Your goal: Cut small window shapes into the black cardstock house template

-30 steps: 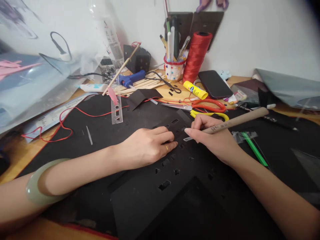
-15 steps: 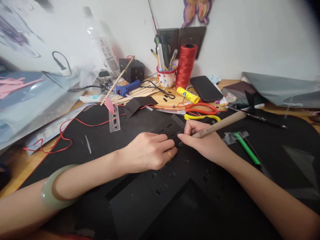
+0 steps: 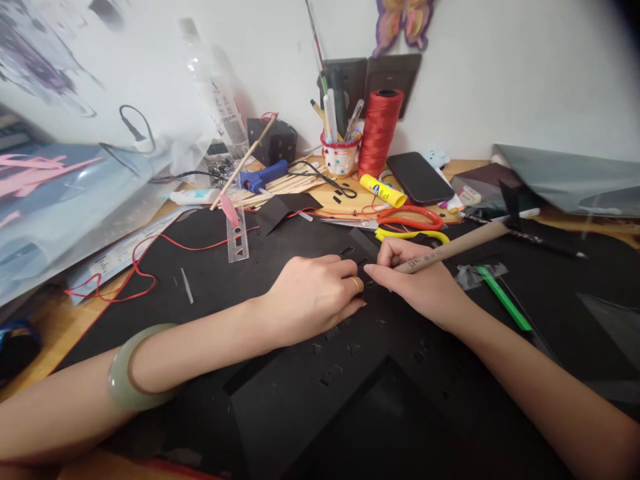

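Note:
My left hand (image 3: 313, 293) rests on a black sheet (image 3: 310, 393) that has several small rectangular holes cut in it. Its fingers are curled and press down on the sheet, a gold ring on one finger and a pale green bangle (image 3: 125, 373) on the wrist. My right hand (image 3: 420, 280) is closed around a tan craft knife (image 3: 460, 245), held like a pen. The knife's tip meets the sheet right beside my left fingertips.
Behind the hands lie red scissors (image 3: 410, 217), yellow-handled scissors (image 3: 415, 235), a glue stick (image 3: 384, 191), a phone (image 3: 419, 177), a red thread spool (image 3: 378, 132), a pen cup (image 3: 340, 155), a blue glue gun (image 3: 263, 176), wooden sticks and a clear ruler (image 3: 237, 233). A green pen (image 3: 503, 305) lies at the right, red string (image 3: 140, 267) at the left.
Both hands have shifted slightly away from me along the sheet, staying together. The knife tip now sits against the left fingertips. The view has tilted up a little.

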Motion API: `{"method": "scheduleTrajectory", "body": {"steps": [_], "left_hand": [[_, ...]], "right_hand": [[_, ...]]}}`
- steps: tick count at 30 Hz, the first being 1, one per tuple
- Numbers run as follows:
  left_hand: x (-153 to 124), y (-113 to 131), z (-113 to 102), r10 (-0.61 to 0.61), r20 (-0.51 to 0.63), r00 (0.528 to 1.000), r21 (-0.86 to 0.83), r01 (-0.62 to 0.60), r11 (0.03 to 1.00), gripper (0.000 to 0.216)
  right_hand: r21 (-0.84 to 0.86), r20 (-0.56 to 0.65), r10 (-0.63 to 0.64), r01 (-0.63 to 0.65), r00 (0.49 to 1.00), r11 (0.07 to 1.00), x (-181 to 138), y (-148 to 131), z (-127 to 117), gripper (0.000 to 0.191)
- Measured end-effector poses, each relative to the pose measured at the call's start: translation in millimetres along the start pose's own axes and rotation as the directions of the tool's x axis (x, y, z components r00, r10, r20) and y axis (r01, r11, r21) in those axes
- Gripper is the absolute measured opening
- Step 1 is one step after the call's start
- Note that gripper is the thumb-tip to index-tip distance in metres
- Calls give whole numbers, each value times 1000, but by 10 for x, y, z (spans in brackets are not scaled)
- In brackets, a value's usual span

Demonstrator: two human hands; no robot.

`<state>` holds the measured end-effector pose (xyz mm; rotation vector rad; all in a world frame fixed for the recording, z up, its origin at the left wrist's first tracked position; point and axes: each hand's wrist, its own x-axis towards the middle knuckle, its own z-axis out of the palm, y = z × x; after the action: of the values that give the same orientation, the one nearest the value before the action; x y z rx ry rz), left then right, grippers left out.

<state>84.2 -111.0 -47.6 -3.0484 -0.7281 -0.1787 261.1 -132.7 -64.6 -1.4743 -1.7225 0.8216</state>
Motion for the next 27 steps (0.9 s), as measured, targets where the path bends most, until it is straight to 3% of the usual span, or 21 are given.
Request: {"method": "scheduleTrajectory", "body": {"steps": [11, 21, 27], "left_hand": [[-7, 82, 21, -53, -27, 998, -22, 52, 998, 23], [58, -1, 33, -276, 12, 961, -332, 264, 906, 10], [50, 14, 25, -225, 27, 974, -373, 219, 902, 8]], "right_hand": [[35, -1, 15, -15, 1000, 999, -1, -4, -5, 27], [1, 7, 41, -41, 999, 999, -16, -13, -16, 25], [10, -15, 34, -34, 999, 999, -16, -14, -15, 26]]}}
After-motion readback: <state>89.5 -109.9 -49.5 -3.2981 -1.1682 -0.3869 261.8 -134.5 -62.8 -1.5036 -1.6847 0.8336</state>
